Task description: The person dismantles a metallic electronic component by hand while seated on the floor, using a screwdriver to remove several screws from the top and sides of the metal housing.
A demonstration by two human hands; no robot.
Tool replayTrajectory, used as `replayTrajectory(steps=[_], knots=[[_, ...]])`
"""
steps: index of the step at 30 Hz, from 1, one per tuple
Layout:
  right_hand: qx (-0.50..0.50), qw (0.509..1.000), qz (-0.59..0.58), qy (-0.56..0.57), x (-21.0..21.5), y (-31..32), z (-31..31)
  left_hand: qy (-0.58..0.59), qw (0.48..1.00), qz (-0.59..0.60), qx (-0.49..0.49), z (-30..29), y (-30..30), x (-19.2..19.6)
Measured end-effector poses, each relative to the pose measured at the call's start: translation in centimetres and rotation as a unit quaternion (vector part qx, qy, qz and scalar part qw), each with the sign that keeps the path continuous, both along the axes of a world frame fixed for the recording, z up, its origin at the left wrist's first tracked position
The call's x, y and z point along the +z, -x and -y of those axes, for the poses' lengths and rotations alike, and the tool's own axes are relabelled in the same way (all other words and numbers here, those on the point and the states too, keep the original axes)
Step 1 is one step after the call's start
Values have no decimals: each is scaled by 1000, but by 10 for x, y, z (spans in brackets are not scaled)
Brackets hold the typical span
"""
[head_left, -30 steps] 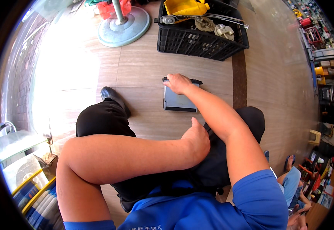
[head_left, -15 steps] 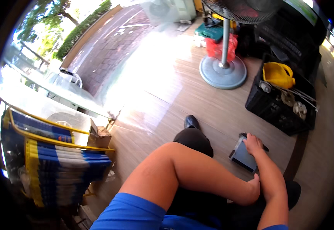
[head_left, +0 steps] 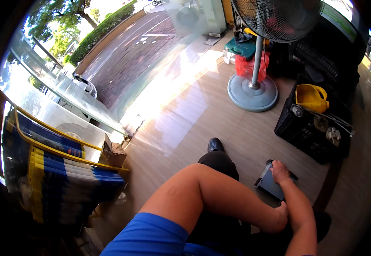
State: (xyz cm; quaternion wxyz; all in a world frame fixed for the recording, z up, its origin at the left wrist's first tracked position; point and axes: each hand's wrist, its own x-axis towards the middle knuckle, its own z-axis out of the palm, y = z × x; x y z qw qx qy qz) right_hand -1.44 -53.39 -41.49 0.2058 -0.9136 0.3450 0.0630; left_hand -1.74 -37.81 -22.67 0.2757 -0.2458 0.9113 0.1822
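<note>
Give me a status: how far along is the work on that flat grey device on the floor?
Early, by the look of it. Done: the flat grey device lies on the tiled floor within reach. In hand: the right hand rests on its top edge; the left hand presses against the right forearm, holding nothing. Left: no opened part or tool shows beside it.

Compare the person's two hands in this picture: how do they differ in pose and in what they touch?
The right hand reaches down to the floor and rests on a flat grey device; the left hand touches no object and lies against the right forearm. The right hand is spread on the device; the left looks curled. Both are bare and belong to the same seated person.
</note>
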Motion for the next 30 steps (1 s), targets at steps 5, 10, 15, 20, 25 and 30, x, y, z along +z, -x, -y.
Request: replayTrajectory(steps=[5,10,15,20,25,30], knots=[[-68,994,-76,-25,23,-16,-12,-20,999,-18,20,0,-8,8],[1,997,-73,37,8,-11,-10,-17,999,-26,15,-2,-17,16],[-9,997,-78,-11,10,-12,-7,-17,999,-17,33,-2,-17,22],[-49,995,-83,-1,10,-13,-5,-7,999,-42,33,1,-33,35],[11,999,-39,10,-1,-21,-5,42,994,-77,58,0,-40,41],[48,998,-3,30,-2,-7,0,78,991,-108,20,-4,-39,38]])
